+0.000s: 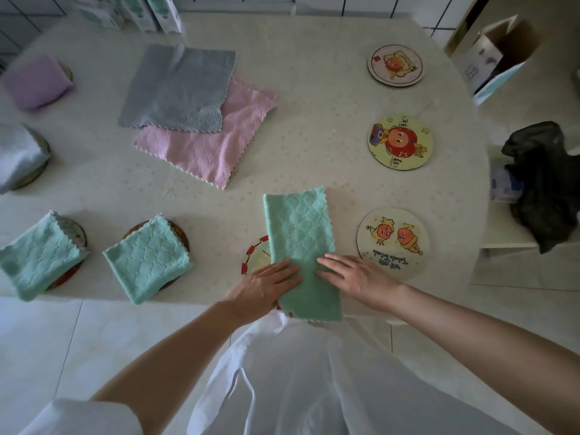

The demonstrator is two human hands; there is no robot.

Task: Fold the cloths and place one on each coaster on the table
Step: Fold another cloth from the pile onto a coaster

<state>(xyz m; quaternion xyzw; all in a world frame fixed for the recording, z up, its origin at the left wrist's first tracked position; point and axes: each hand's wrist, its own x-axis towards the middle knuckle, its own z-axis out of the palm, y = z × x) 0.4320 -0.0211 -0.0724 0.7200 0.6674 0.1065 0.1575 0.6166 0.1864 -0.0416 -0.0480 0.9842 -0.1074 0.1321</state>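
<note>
A green cloth (299,233), folded into a long strip, lies at the table's near edge, partly over a red-rimmed coaster (255,254). My left hand (263,285) lies flat on its near left side, and my right hand (354,277) lies flat on its near right side, fingers straight. Two folded green cloths (37,255) (147,262) sit on coasters to the left. A folded purple cloth (36,81) and a folded grey cloth (17,155) rest on coasters at the far left. An unfolded grey cloth (179,89) overlaps an unfolded pink cloth (207,142) in the middle.
Three bare cartoon coasters (394,65) (400,142) (394,241) line the right side of the table (314,120). Boxes (150,11) stand at the far edge. A black bag (543,180) and an open carton (502,54) are off the table to the right.
</note>
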